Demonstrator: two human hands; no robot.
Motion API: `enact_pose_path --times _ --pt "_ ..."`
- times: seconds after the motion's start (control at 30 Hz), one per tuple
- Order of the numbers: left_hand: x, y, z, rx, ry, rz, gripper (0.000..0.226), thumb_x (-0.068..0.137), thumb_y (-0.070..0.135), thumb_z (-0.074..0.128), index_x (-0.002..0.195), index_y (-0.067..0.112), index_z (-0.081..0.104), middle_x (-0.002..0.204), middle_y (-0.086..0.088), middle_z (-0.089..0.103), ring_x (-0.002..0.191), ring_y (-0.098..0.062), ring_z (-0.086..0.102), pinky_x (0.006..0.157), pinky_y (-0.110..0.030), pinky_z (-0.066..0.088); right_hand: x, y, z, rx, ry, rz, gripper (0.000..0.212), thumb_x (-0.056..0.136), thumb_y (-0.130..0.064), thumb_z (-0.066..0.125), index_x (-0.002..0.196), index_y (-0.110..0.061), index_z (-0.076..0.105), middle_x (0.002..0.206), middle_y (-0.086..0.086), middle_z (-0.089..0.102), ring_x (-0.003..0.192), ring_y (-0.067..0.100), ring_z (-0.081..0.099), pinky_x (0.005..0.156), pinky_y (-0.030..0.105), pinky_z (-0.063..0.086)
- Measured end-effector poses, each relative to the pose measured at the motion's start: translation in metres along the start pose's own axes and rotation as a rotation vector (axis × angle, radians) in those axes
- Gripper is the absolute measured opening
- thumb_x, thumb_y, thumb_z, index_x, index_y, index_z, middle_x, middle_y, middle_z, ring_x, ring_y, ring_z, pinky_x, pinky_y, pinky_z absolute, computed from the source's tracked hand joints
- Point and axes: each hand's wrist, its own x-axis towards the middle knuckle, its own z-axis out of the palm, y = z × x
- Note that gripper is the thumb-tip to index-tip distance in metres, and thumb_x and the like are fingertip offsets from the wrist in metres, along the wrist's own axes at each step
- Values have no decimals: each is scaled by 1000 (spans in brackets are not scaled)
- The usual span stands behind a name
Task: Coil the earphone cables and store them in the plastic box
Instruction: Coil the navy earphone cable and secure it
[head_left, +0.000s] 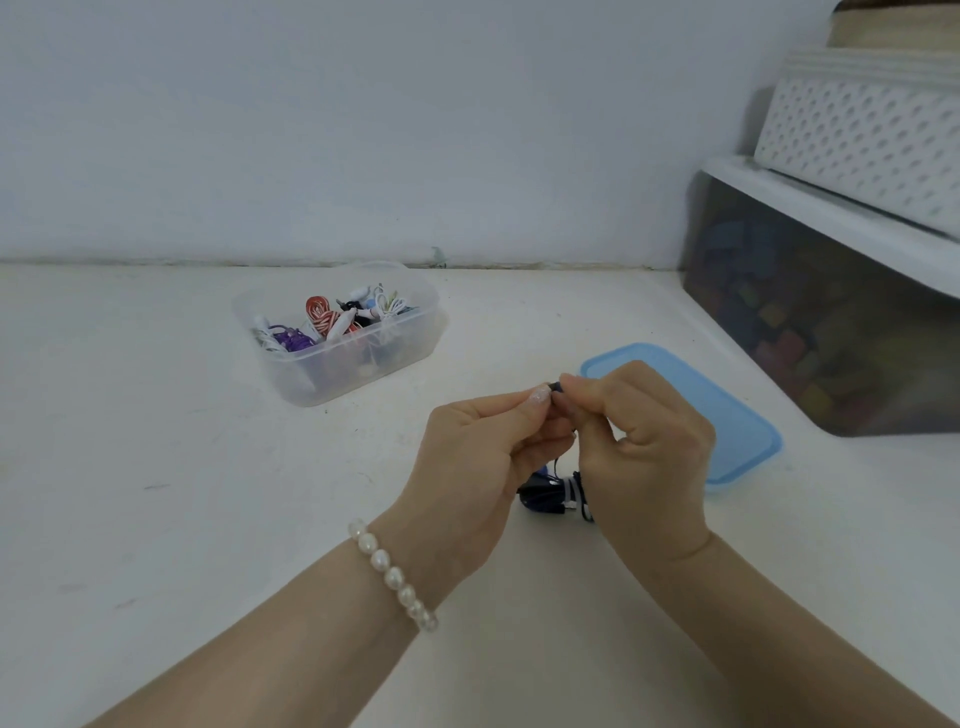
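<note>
My left hand (478, 447) and my right hand (647, 447) meet above the table's middle, and both pinch a small dark end of an earphone cable (557, 387) between fingertips. A dark blue and white bundle of that cable (553, 496) hangs or lies below, between my wrists, partly hidden by my right hand. The clear plastic box (410, 338) stands farther back to the left and holds several coiled earphones: purple, red-and-white striped, white and black.
A light blue lid (737, 410) lies flat on the white table, just behind my right hand. A big dark translucent storage bin (810, 332) with a white perforated basket (872, 140) on top fills the right side. A pale wall runs along the back.
</note>
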Motion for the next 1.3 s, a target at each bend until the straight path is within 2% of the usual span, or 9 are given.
enact_pose_path --times 0.17,0.27,0.37,0.57,0.7,0.8,1.03,1.17,1.3 --pt "1 8 -4 2 -32 1 18 87 4 52 87 -3 68 75 -10 67 65 -13 63 70 -22 57 6 -3 -8 362 -120 358 21 69 -7 72 69 -28 73 56 -1 56 60 4 52 60 19 44" --pt "1 8 -4 9 -39 30 18 86 3 51 87 -3 68 74 -12 65 63 -12 62 71 -23 56 8 -5 -12 434 -151 435 23 66 -7 76 63 -29 72 57 -7 61 61 10 56 64 31 49" --pt "1 6 -3 15 -42 31 18 87 2 51 89 -4 68 77 -14 65 65 -12 64 71 -22 56 8 -5 -13 404 -138 437 26 68 -2 75 65 -27 70 56 -12 61 59 5 55 63 25 49" --pt "1 8 -9 3 -109 -82 23 82 8 54 94 -5 67 88 -13 68 74 -16 63 80 -28 55 5 -3 -14 201 -136 172 13 69 -2 70 71 -15 71 57 4 57 60 4 52 60 8 40" --pt "3 16 -12 -59 -132 -153 18 81 7 54 83 -2 70 76 -9 70 66 -13 66 72 -24 57 15 -6 -20 615 -198 542 15 62 3 73 61 -11 70 57 -7 67 57 4 63 61 14 49" --pt "2 18 -12 -82 -147 -197 17 71 12 59 73 2 73 68 -7 69 55 -8 63 62 -20 56 16 -6 -21 755 -223 671 6 53 -13 73 58 -15 72 56 -2 68 56 11 65 59 19 50" --pt "3 17 -12 -139 -171 -255 13 65 11 60 60 7 72 60 -3 66 49 -6 61 54 -16 53 14 -4 -21 825 -304 650 38 44 -48 82 70 -22 76 64 2 70 61 18 63 62 24 51" --pt "3 16 -13 -125 -190 -249 14 66 10 58 62 5 71 59 -4 66 52 -10 65 56 -17 54 13 -7 -21 808 -305 642 34 46 -46 80 70 -23 76 66 1 71 62 17 63 61 24 51" --pt "3 17 -13 -123 -209 -266 14 64 12 59 60 5 70 57 -4 65 51 -10 65 54 -17 54 16 -13 -22 854 -303 658 17 49 -27 74 65 -20 75 61 0 70 60 15 66 61 22 52"
